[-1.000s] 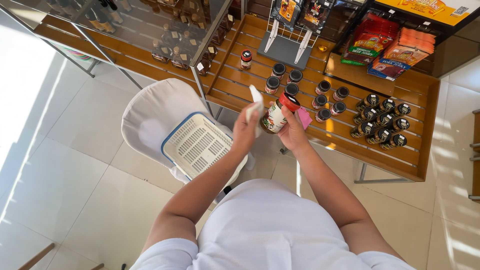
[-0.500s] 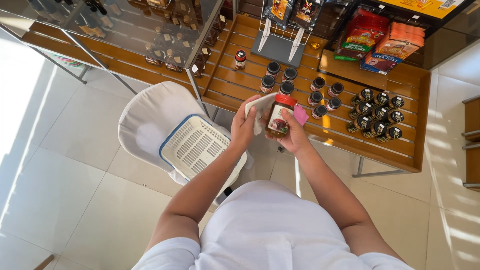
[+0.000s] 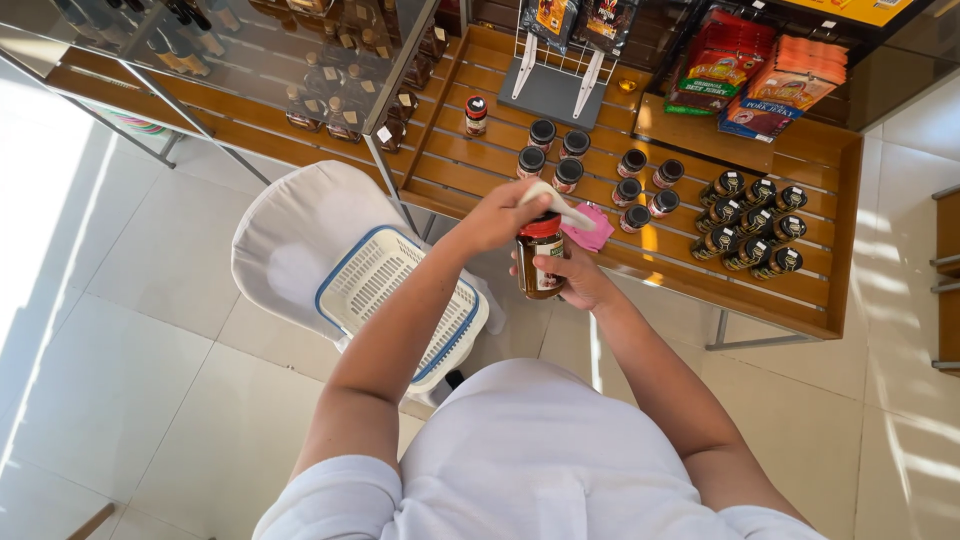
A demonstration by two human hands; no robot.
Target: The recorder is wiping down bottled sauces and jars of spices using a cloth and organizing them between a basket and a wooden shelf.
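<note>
My right hand [image 3: 580, 280] grips a glass jar [image 3: 540, 262] with a red lid and dark contents, held upright in front of the wooden shelf [image 3: 690, 285]. My left hand [image 3: 505, 215] presses a white cloth [image 3: 560, 205] onto the jar's lid. A pink cloth [image 3: 590, 228] lies on the shelf just behind the jar. Several similar jars with dark lids [image 3: 570, 170] stand in rows on the shelf beyond my hands.
A white plastic basket with a blue rim [image 3: 385, 290] rests on a white-covered chair [image 3: 290, 235] to my left. More small jars [image 3: 750, 225] cluster at the shelf's right. Red and orange packets [image 3: 760, 80] and a wire rack [image 3: 555, 80] stand at the back. A glass case [image 3: 250, 60] is at left.
The jar has come down and turned upright in my right hand. My left hand has shifted the white cloth onto the top of its lid.
</note>
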